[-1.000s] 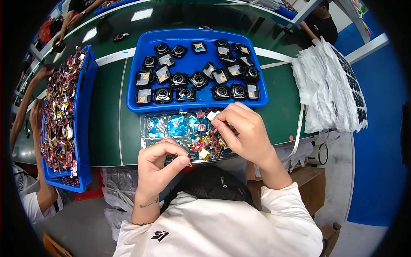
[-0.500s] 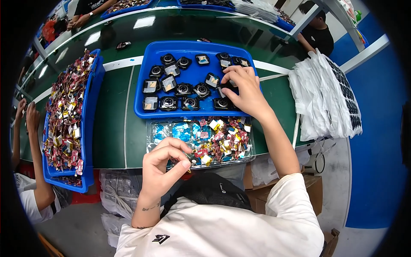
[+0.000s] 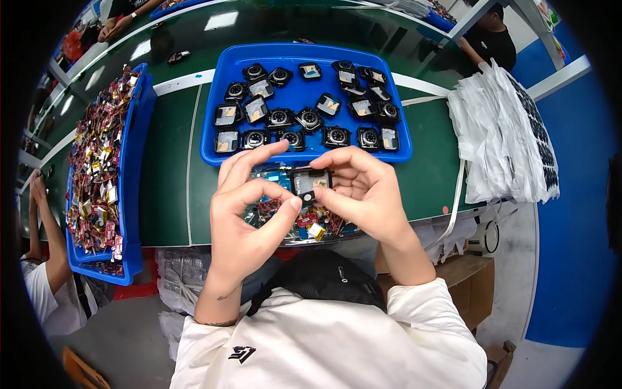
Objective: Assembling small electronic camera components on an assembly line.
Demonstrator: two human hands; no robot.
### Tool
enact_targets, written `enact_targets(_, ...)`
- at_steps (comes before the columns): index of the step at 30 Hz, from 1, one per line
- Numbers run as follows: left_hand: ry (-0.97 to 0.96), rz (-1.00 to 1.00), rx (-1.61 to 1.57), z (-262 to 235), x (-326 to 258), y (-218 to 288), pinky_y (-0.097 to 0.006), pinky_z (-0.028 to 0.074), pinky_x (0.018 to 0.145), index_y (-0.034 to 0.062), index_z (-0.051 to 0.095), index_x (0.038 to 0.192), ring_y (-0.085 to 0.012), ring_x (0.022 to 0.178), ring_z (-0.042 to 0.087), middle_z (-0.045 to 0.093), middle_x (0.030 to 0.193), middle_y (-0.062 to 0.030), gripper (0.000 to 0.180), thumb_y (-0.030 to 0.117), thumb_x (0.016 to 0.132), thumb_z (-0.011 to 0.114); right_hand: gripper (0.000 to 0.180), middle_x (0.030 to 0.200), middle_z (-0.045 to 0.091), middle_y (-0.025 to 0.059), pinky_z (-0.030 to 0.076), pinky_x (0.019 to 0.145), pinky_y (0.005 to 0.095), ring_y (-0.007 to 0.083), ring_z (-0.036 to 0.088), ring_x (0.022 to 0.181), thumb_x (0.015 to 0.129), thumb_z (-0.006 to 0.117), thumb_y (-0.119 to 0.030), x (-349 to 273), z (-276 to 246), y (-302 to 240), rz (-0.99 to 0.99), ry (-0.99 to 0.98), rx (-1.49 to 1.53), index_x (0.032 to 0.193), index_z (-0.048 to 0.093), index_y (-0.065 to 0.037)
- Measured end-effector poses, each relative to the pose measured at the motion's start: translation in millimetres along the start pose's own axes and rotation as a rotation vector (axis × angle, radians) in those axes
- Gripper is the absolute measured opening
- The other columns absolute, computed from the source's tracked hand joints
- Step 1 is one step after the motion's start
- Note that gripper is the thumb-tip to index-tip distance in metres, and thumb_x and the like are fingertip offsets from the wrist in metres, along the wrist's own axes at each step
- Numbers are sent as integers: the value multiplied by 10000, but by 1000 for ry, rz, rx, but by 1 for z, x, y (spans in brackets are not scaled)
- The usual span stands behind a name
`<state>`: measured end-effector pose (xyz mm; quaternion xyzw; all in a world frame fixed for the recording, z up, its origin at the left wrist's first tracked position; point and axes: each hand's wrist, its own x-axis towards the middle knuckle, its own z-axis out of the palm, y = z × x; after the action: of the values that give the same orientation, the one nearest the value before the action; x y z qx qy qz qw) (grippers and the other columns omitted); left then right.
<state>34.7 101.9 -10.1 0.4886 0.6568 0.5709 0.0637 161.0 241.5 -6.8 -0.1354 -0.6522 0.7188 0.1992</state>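
Observation:
My right hand (image 3: pixel 366 188) is closed round the edge of a black smartwatch case (image 3: pixel 319 183), its open inside showing grey and tan. My left hand (image 3: pixel 249 201) pinches a small black part with a pale round disc (image 3: pixel 308 197) between thumb and forefinger, right at the case's near edge. The other left fingers are raised and curved. Below both hands lies a clear plastic tray (image 3: pixel 291 242) of small red, yellow and white circuit pieces, partly hidden by them. Just beyond stands a blue tray (image 3: pixel 210 123) with several black watch cases, some back up and some open side up.
On the left, a long blue bin (image 3: pixel 134 214) is heaped with small circuit pieces. White sheet packing with black parts (image 3: pixel 499 136) is stacked at the right of the green bench (image 3: pixel 165 194). Other people work at the far left and beyond the bench. A cardboard box (image 3: pixel 470 292) sits below right.
My right hand has come back from the blue tray with a watch case. My left hand has moved up and right, bringing the small black part to it.

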Motion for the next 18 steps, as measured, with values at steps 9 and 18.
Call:
enact_targets(9,13,-33,118,3,1,-2,-403,378,964,33,684,704,-292,1106,522,639,1167,-140,45,61,683,712,355,1087,632,135,539,763,221,120,633,920,821,636,73,-11,15,15,22,43,52,1166,549,69)
enact_targets(18,-27,-95,68,3,1,-4,-397,387,961,25,691,726,-280,1103,532,647,1152,-133,53,64,697,712,295,926,646,67,487,649,174,42,605,776,853,606,42,-15,21,19,-54,84,22,1148,583,49)
